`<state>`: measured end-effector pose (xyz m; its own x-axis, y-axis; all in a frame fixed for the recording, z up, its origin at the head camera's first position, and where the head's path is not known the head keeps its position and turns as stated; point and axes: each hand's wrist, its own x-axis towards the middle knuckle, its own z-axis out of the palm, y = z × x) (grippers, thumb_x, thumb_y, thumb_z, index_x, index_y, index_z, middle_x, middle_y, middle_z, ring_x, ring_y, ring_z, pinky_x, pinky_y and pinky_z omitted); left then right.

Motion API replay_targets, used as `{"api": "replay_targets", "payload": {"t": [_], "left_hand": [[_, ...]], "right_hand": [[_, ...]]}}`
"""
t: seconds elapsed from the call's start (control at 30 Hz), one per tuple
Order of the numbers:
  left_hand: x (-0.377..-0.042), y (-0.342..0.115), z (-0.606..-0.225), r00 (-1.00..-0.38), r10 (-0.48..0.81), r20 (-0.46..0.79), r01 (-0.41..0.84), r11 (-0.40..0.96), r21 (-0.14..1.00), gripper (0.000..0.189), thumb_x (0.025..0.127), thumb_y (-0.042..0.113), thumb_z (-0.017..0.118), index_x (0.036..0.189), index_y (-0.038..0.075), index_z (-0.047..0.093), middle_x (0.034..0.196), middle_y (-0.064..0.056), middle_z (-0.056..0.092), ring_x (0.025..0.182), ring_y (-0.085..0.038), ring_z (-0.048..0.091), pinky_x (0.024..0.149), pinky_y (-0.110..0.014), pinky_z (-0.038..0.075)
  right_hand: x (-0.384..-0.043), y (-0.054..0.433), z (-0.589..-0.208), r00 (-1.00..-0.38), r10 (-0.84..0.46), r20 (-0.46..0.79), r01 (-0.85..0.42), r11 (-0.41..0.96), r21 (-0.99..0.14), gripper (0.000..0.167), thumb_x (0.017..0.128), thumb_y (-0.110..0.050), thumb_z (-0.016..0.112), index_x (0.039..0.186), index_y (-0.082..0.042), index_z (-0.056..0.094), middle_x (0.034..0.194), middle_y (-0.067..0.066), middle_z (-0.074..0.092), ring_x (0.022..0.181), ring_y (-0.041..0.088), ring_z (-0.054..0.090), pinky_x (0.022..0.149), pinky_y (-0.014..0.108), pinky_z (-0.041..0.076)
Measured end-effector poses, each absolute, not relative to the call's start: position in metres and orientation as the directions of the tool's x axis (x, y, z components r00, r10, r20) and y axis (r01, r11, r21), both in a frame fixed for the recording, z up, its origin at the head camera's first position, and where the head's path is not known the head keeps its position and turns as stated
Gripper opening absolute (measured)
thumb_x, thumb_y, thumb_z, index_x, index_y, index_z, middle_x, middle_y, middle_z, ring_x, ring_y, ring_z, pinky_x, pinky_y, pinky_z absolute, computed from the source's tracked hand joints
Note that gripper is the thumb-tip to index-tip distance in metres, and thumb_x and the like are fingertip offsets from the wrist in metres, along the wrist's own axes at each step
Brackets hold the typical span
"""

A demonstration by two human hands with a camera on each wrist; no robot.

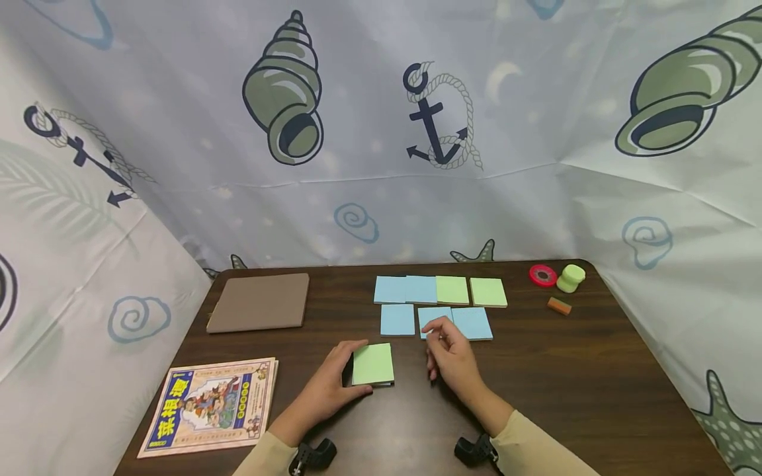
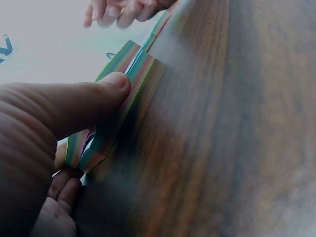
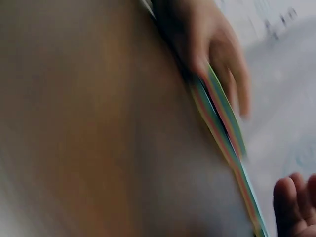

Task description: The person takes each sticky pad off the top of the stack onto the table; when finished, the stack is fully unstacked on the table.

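Observation:
My left hand [image 1: 330, 387] grips a green-topped sticky note pad [image 1: 373, 363] by its sides, thumb at the near edge and fingers at the far one. Two pads with striped, many-coloured edges lie one over the other there, the lower pad [image 2: 111, 128] under the upper pad [image 2: 123, 58] in the left wrist view. My right hand [image 1: 455, 362] hovers with loosely bent fingers and nothing in them, just before a blue pad [image 1: 472, 324] in the front row. Beside that are two more blue pads, one partly behind my fingers. The back row has blue pads [image 1: 389, 289] and green pads [image 1: 488, 292].
On the left lie a flat brown rectangular board [image 1: 258, 303] and a colourful booklet [image 1: 211, 406]. A red ring-like disc [image 1: 543, 276], a pale green knob-shaped object [image 1: 571, 278] and a small orange-brown block [image 1: 559, 305] sit at the back right. Patterned cloth [image 1: 357, 132] hangs behind the table.

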<state>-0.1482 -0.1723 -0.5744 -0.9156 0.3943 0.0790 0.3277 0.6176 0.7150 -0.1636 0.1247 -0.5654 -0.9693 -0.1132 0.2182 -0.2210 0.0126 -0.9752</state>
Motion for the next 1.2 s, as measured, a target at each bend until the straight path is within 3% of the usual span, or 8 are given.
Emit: {"api": "replay_targets", "payload": {"t": [0.17, 0.37, 0.57, 0.87, 1.2], "left_hand": [[-0.150, -0.174, -0.573, -0.914, 0.397, 0.084, 0.331, 0.609, 0.721, 0.090, 0.088, 0.030, 0.094, 0.164, 0.021, 0.046, 0.155, 0.001, 0.056, 0.143, -0.022, 0.054, 0.115, -0.055, 0.048], [-0.151, -0.174, -0.573, -0.910, 0.401, 0.103, 0.349, 0.610, 0.712, 0.089, 0.089, 0.032, 0.093, 0.164, 0.020, 0.046, 0.155, 0.000, 0.056, 0.141, -0.023, 0.055, 0.113, -0.056, 0.049], [-0.151, -0.174, -0.573, -0.912, 0.394, 0.118, 0.356, 0.612, 0.706, 0.089, 0.089, 0.032, 0.093, 0.163, 0.020, 0.047, 0.154, 0.001, 0.057, 0.139, -0.023, 0.056, 0.112, -0.057, 0.050], [-0.149, -0.172, -0.574, -0.916, 0.391, 0.088, 0.329, 0.608, 0.723, 0.091, 0.088, 0.028, 0.095, 0.164, 0.019, 0.046, 0.156, -0.002, 0.056, 0.141, -0.024, 0.056, 0.113, -0.057, 0.049], [-0.147, -0.171, -0.575, -0.921, 0.384, 0.061, 0.299, 0.600, 0.742, 0.095, 0.087, 0.025, 0.095, 0.166, 0.021, 0.043, 0.158, -0.004, 0.054, 0.145, -0.027, 0.053, 0.115, -0.058, 0.047]], "right_hand": [[-0.152, 0.097, -0.567, -0.937, -0.334, 0.104, -0.096, -0.042, -0.995, 0.028, 0.113, -0.007, 0.057, 0.138, 0.005, 0.053, 0.087, 0.035, 0.057, 0.052, 0.036, 0.062, 0.045, 0.050, 0.056], [-0.152, 0.087, -0.567, -0.936, -0.351, -0.006, -0.022, 0.075, -0.997, 0.050, 0.106, -0.016, 0.073, 0.152, -0.011, 0.053, 0.098, 0.019, 0.058, 0.059, 0.020, 0.063, 0.050, 0.048, 0.060], [-0.156, 0.085, -0.562, -0.908, -0.419, -0.024, -0.089, 0.248, -0.965, 0.071, 0.099, -0.016, 0.082, 0.161, -0.011, 0.049, 0.109, 0.019, 0.061, 0.057, 0.015, 0.062, 0.051, 0.041, 0.060], [-0.156, 0.087, -0.561, -0.899, -0.435, -0.055, -0.089, 0.303, -0.949, 0.076, 0.096, -0.017, 0.086, 0.161, -0.007, 0.049, 0.105, 0.013, 0.067, 0.052, 0.015, 0.062, 0.050, 0.038, 0.058], [-0.151, 0.090, -0.564, -0.893, -0.449, -0.034, -0.087, 0.245, -0.966, 0.067, 0.095, -0.014, 0.086, 0.153, -0.012, 0.051, 0.110, 0.020, 0.066, 0.056, 0.016, 0.064, 0.051, 0.039, 0.059]]}}
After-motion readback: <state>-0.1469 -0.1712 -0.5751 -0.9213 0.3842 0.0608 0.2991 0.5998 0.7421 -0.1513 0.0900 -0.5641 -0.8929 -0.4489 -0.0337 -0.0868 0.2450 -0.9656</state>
